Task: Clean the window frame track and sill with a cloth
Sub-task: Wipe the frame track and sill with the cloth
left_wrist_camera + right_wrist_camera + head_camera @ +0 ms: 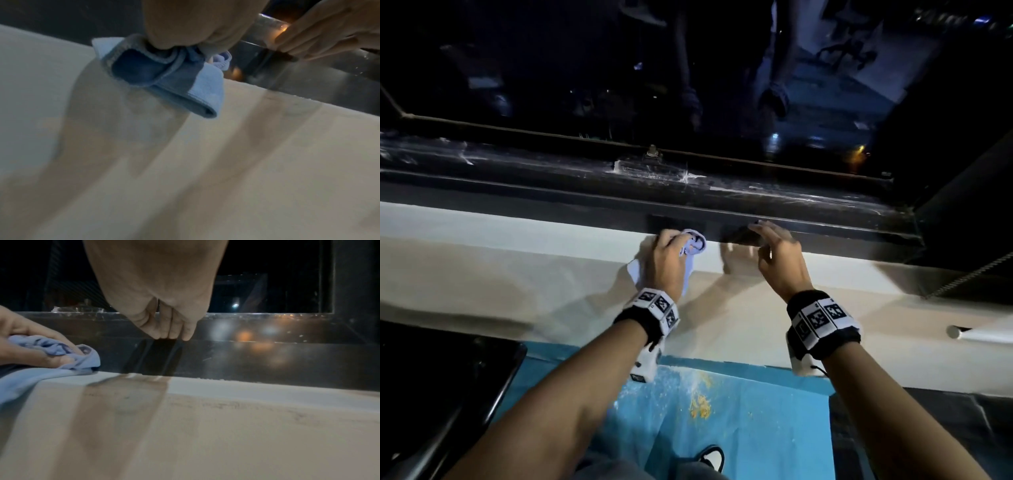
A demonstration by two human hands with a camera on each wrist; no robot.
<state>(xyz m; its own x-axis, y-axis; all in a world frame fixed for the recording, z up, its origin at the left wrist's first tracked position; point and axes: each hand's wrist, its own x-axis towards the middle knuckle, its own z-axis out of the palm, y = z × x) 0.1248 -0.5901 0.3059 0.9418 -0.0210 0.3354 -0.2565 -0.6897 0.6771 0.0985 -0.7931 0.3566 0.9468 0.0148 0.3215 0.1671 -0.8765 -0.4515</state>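
Blue microfibre cloth point(690, 244) is bunched in the curled fingers of the left hand point(667, 262), pressed on the pale sill point(517, 274) beside the dark frame track point(791, 202). The right hand point(779, 255), fingers straight and together, touches the track edge. Sill wiping appears in progress; the next stroke calls for steady pressure along that edge.

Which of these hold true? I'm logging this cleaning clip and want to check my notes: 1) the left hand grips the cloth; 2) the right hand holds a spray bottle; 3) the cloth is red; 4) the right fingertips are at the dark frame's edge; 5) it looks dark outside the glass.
1) True: the left hand grips the bunched cloth on the pale sill.
2) False: the right hand holds nothing; its fingers are straight.
3) False: the cloth is light blue.
4) True: the fingertips meet the window frame at its front edge.
5) True: the glass looks dark.
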